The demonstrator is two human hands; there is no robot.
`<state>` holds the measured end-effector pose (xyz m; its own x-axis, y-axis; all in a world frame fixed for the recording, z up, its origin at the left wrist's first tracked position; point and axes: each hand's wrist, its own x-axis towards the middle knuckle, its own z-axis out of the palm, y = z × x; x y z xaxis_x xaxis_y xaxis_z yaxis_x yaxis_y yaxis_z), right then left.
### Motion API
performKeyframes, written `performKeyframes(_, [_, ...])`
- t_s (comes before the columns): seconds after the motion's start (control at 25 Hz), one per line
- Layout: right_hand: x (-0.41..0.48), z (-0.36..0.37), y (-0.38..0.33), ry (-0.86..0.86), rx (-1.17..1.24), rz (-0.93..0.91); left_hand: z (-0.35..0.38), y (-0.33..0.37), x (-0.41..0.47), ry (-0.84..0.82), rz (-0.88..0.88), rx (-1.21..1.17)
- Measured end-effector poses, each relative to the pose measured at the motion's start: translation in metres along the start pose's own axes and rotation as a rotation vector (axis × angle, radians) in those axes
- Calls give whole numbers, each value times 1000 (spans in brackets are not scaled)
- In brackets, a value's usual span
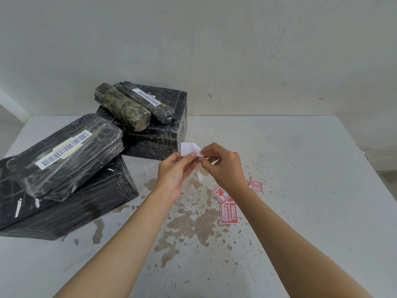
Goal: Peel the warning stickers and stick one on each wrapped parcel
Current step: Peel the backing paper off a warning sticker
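Nearest, on the stained bench (300, 211): spare FRAGILE stickers (229, 211), laid face up by the right hand (223, 166) for easy reach. Just beyond, raised clear of the bench: one warning sticker (190, 149), white side showing, pinched in the left hand (171, 171) grip, corner nipped by the right grip, probably to split off the backing. Farther back, left: dark wrapped parcels (64, 155), stacked, no red sticker visible.
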<state>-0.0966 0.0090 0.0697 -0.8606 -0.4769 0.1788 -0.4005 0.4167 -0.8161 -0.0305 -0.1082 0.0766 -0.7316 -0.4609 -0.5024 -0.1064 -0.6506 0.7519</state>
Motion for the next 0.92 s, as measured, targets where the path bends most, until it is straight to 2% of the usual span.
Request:
performKeyframes(0.2, [2, 1, 4, 12, -55, -72, -1, -1, 0, -9, -5, 20])
performKeyframes(0.48, [2, 9, 7, 63, -122, -188, -5, -2, -1, -1, 83, 150])
performKeyframes(0.64, [5, 9, 7, 36, -89, -182, -6, -2, -1, -35, 144, 223])
performKeyframes(0.92, [5, 4, 1, -13, 15, -50, -7, -2, 0, -82, 212, 275])
